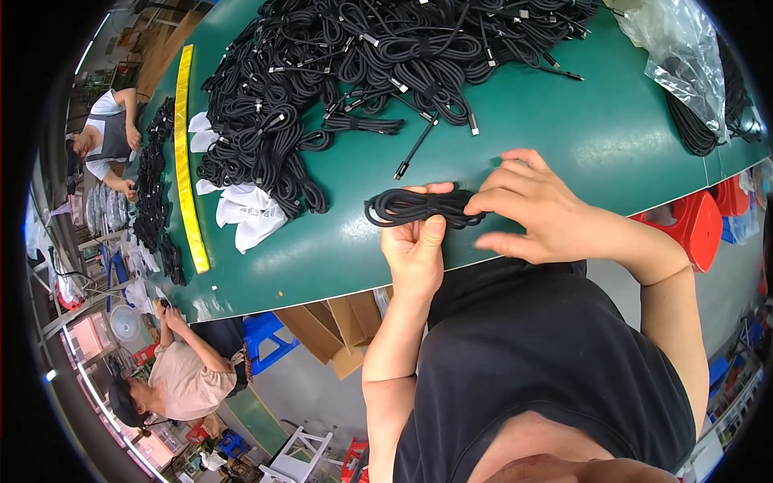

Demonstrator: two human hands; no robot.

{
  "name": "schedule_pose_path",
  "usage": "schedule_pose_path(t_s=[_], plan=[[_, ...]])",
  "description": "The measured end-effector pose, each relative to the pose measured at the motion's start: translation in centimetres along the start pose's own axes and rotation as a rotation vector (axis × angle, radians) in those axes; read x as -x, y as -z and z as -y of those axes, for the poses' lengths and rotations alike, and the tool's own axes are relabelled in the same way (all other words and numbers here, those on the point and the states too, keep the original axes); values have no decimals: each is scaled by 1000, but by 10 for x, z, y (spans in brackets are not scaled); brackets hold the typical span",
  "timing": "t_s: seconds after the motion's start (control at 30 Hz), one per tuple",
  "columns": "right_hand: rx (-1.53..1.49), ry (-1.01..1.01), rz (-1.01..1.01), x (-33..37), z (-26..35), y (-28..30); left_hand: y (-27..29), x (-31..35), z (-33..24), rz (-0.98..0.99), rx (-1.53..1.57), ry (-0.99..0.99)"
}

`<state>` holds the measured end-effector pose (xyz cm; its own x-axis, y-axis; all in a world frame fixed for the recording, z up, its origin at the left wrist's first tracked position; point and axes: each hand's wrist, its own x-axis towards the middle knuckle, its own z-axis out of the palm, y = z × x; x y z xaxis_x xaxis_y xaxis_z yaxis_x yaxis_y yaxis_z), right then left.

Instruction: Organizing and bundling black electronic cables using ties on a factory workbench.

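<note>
My left hand (415,253) is closed around a coiled black cable (403,208), its thumb pressed across the middle of the bundle. The loops stick out on both sides of that grip, just over the green table's front edge. At the bundle's right end is my right hand (527,205), fingers apart and curved. Its index fingertip meets or nearly meets the loops; I cannot tell which. The thumb stands away, below the cable. Beyond both hands a big heap of coiled black cables (322,88) with metal-tipped plugs covers the far part of the green table (580,137).
A yellow strip (185,161) runs across the table at left, with more black cables (151,177) past it. White bags (250,213) lie by the heap. A clear plastic bag (684,56) sits at far right. Two people (189,374) work at left. A red stool (696,233) stands at right.
</note>
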<state>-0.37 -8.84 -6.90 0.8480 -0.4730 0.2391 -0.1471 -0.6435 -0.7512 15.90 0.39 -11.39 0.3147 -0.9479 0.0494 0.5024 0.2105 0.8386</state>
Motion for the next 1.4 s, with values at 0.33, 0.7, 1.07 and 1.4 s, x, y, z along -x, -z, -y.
schedule_pose_path(t_s=[0.33,0.7,1.07,1.4], plan=[[-37,-93,-97,-1,-3,-21,-1,8,7,-21,-90,20],[-49,41,-189,-8,4,-17,9,-4,-6,162,-593,-400],[237,230,-332,-1,5,-30,-7,9,-10,14,-118,93],[154,161,-303,-1,7,-18,-4,6,-7,40,95,110]])
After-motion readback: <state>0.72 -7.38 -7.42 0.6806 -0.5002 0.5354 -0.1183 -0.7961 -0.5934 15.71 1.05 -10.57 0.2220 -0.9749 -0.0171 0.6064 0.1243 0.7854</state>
